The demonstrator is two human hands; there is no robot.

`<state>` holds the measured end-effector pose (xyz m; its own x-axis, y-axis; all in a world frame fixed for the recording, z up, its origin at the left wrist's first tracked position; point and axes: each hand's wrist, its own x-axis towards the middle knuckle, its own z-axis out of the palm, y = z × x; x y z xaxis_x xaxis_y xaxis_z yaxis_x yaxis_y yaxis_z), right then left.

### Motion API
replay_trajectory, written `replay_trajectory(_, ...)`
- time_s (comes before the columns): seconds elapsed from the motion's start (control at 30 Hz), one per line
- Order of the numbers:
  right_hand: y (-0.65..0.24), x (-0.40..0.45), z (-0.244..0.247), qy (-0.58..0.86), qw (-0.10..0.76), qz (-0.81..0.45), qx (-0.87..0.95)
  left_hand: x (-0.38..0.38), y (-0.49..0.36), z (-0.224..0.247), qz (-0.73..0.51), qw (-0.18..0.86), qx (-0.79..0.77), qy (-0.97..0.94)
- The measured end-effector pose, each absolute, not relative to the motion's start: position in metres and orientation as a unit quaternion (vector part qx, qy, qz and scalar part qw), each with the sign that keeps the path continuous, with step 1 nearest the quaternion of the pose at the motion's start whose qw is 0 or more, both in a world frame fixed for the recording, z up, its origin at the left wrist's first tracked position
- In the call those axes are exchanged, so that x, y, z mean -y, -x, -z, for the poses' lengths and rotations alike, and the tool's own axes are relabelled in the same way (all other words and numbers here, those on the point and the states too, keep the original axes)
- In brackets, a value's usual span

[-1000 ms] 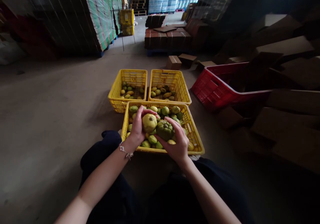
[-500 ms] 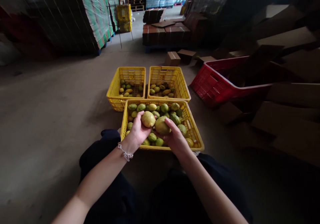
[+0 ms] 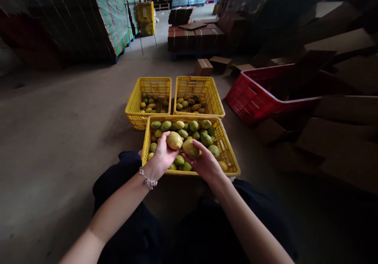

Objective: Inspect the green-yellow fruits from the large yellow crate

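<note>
My left hand (image 3: 161,156) is closed round a pale yellow-green fruit (image 3: 174,141). Just to the right, my right hand (image 3: 205,162) grips a larger greenish fruit (image 3: 190,149). Both fruits are held side by side above the near yellow crate (image 3: 233,162), which holds several green and yellow fruits (image 3: 206,139). Behind it stand the back left yellow crate (image 3: 134,114) and the back right yellow crate (image 3: 217,95), each with several smaller-looking fruits on the bottom. My fingers partly hide the fruit in the middle of the near crate.
A red crate (image 3: 251,98) stands at the right with cardboard (image 3: 333,138) around it. Small boxes (image 3: 203,67) lie behind the yellow crates, before a pallet of stacked cardboard (image 3: 195,39). A wrapped stack (image 3: 109,20) rises at the back left. My knees flank the near crate.
The fingers of my right hand have shifted slightly round the larger fruit, and a little more of them shows below it. The whole view has moved very slightly.
</note>
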<state>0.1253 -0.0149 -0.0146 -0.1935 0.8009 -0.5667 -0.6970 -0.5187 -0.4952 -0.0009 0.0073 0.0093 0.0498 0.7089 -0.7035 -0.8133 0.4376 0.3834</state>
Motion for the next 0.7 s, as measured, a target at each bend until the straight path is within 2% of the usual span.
replay_trajectory(0.13, -0.126, 0.015, 0.016, 0.419, 0.482, -0.767, 0.062, -0.007, 0.004, -0.007, -0.518, 0.735, -0.434, 0.053)
replay_trajectory(0.4, -0.127, 0.016, 0.007, 0.399, 0.508, -0.759, 0.083, 0.000, 0.010, -0.022, -0.505, 0.797, -0.318, 0.089)
replay_trajectory(0.6, -0.125, 0.014, 0.012, 0.428, 0.539, -0.723, 0.058, -0.001, 0.005, -0.018, -0.512, 0.765, -0.376, 0.104)
replay_trajectory(0.7, -0.126, 0.012, 0.014, 0.441, 0.518, -0.732, 0.046, -0.002, 0.003, -0.012, -0.508, 0.757, -0.396, 0.109)
